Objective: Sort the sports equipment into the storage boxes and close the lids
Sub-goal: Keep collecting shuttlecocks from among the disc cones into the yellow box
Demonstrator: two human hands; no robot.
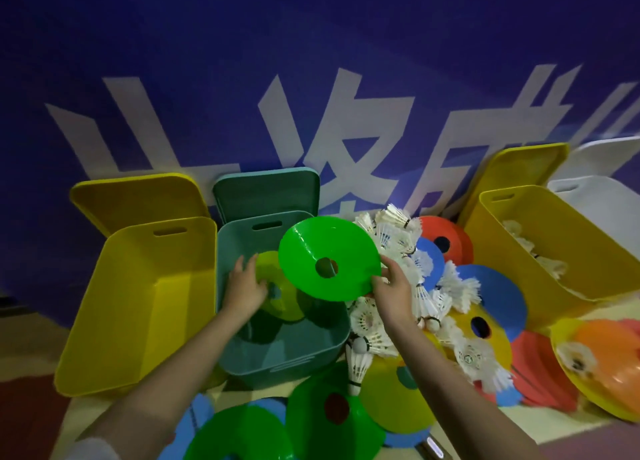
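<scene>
Nearest, below both hands, green discs (332,421) lie on the floor with a yellow disc (391,394). The right hand (393,293) has its grip pinched on the rim of a bright green disc (329,258), held tilted over the teal box (277,345). Left of that grip, the left hand (244,286) holds a lime disc (277,286) inside the box. Shuttlecocks (398,245) pile right of it; yellow boxes (138,297) flank, lids open

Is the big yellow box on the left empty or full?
Empty. The left yellow box shows only its bare yellow inside, and its lid stands open behind it.
</scene>
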